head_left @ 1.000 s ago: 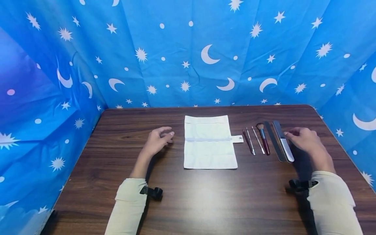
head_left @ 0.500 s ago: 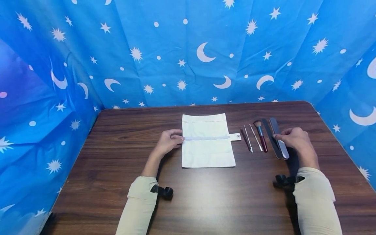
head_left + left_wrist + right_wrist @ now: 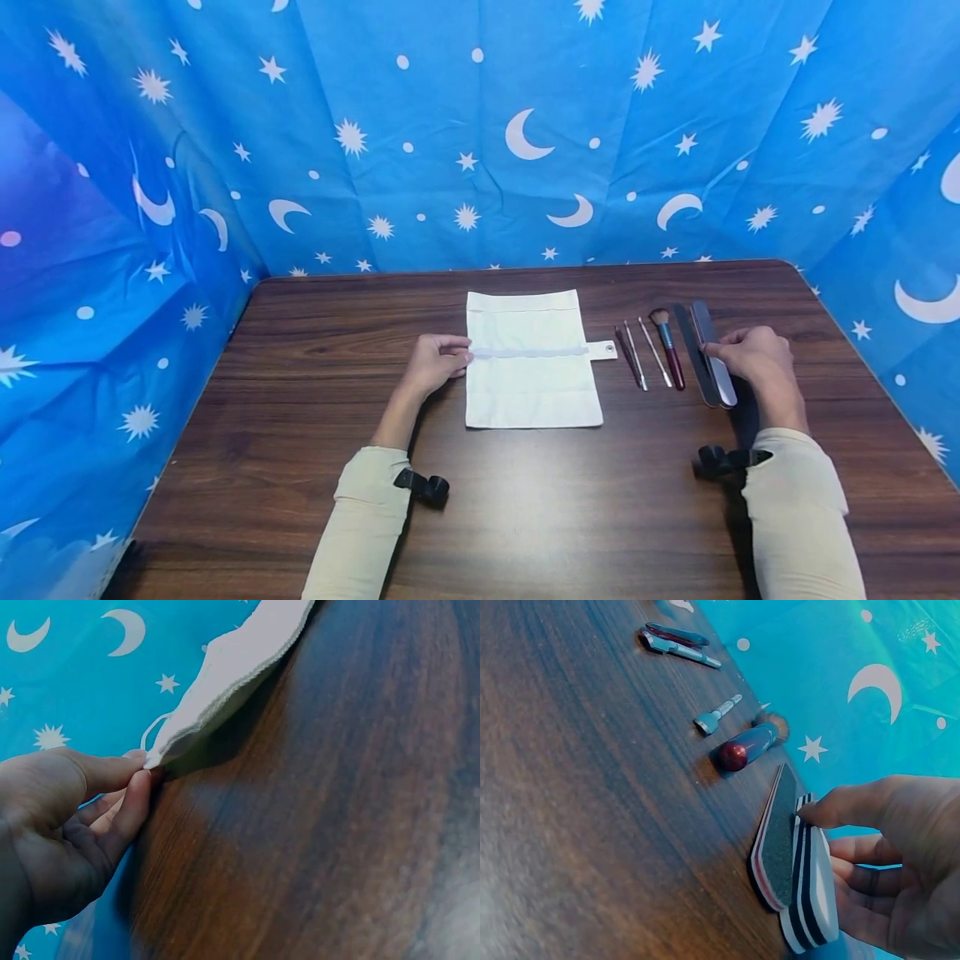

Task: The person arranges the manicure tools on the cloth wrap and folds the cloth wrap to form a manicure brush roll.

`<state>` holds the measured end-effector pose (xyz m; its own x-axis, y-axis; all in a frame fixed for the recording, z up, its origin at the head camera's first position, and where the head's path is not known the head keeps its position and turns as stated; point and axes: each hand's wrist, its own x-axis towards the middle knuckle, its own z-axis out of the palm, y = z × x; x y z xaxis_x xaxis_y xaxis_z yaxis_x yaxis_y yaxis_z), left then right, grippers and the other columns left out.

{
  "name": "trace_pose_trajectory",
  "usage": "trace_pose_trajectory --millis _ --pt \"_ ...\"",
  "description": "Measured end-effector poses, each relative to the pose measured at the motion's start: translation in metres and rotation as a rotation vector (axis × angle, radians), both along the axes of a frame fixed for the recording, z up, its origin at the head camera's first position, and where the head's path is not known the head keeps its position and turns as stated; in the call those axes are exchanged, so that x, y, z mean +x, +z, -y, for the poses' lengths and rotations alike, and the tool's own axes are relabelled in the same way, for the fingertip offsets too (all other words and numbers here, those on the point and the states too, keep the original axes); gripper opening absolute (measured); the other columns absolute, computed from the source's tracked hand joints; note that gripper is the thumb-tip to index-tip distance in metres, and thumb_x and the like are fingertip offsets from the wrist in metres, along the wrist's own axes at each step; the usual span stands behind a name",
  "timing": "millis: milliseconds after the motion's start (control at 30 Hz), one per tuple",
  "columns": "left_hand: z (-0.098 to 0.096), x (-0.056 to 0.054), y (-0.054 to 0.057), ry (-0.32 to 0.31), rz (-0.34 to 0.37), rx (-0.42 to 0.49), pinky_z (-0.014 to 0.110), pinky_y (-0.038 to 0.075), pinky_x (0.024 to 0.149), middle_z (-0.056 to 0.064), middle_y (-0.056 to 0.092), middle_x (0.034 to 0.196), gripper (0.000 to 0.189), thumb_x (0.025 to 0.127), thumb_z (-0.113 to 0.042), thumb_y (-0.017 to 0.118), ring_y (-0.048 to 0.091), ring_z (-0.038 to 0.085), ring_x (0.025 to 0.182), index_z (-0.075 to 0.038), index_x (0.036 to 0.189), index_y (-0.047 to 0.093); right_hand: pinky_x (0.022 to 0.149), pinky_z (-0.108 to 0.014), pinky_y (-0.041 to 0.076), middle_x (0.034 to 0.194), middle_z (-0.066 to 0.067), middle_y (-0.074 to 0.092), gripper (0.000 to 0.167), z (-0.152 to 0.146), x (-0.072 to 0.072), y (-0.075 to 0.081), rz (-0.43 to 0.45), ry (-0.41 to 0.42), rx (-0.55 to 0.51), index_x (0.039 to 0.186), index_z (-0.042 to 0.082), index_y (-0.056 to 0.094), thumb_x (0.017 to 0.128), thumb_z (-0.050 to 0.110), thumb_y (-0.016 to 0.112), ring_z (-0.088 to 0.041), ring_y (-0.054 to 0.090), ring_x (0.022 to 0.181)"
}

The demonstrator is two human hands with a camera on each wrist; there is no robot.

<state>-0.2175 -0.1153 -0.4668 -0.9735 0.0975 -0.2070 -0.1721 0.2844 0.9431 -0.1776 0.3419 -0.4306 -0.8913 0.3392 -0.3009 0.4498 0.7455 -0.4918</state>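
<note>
Pinching the left edge of the white cloth pouch [image 3: 534, 392] between thumb and fingers, my left grip [image 3: 437, 365] holds that edge slightly above the tabletop [image 3: 540, 525]. To the right, my right grip [image 3: 756, 353] is clamped on the thick striped file [image 3: 824, 889], thumb at its left side, fingers at its right. The striped file sits tilted beside the thin dark file [image 3: 693, 352]; I cannot tell whether they touch. Farther left lie the brush [image 3: 674, 365], two slim metal tools [image 3: 656, 357] and a dark slim tool [image 3: 627, 350], near the pouch's snap tab [image 3: 602, 351].
</note>
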Motion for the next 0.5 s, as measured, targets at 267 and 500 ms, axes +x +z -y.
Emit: trace_pose_trajectory --millis 267,500 --pt "-0.0016 0.0013 0.0 -0.007 -0.022 -0.029 0.022 0.06 0.07 0.024 0.074 0.107 0.027 0.092 0.001 0.07 0.067 0.005 0.078 0.007 0.118 0.071 0.076 -0.049 0.05 0.115 -0.031 0.065 0.049 0.0023 -0.0006 0.0013 -0.074 -0.066 0.009 0.119 -0.008 0.066 0.1 0.036 0.06 -0.04 0.057 0.098" --pt "-0.0033 0.0028 0.005 -0.038 -0.075 -0.118 0.02 0.056 0.069 0.02 0.074 0.1 0.029 0.089 -0.001 0.074 0.066 0.008 0.078 0.006 0.117 0.072 0.078 -0.05 0.051 0.128 -0.032 0.06 0.054 0.0061 -0.0038 0.0056 -0.157 -0.107 -0.029 0.128 -0.005 0.064 0.101 0.041 0.057 -0.043 0.051 0.11"
